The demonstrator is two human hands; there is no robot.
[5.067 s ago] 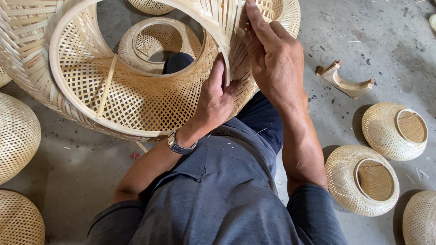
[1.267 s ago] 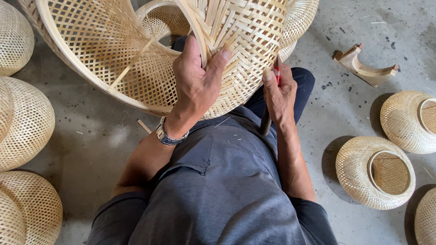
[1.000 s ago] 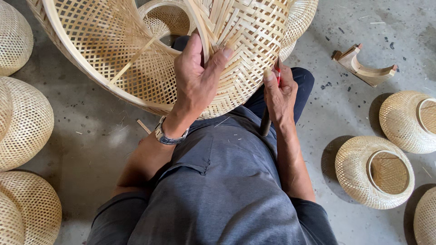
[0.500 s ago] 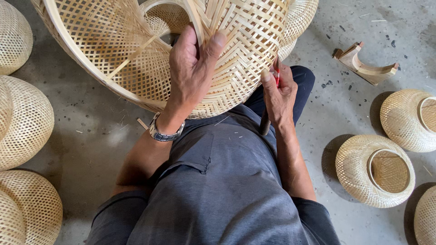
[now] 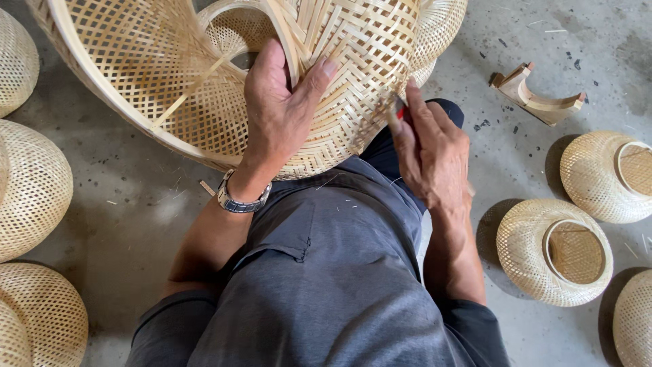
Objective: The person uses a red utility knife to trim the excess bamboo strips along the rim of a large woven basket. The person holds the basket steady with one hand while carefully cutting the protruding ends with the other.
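Observation:
A large woven bamboo basket (image 5: pixel 170 75) lies tilted across my lap, its open rim facing left. My left hand (image 5: pixel 282 112) presses flat on its woven outer wall, fingers up among loose bamboo strips, a metal watch on the wrist. My right hand (image 5: pixel 431 153) grips a small red-handled tool (image 5: pixel 399 111) whose tip touches the weave at the basket's lower right side. Most of the tool is hidden in the fist.
Round woven bamboo shades lie on the concrete floor: three at the left (image 5: pixel 30 190), several at the right (image 5: pixel 553 251). A curved wooden block (image 5: pixel 536 92) rests at the upper right. Another woven piece (image 5: pixel 441 27) sits behind the basket.
My left hand slid a little higher on the basket wall. My right hand stayed at the lower right of the weave with the tool. Five seconds ago both hands were on the rim.

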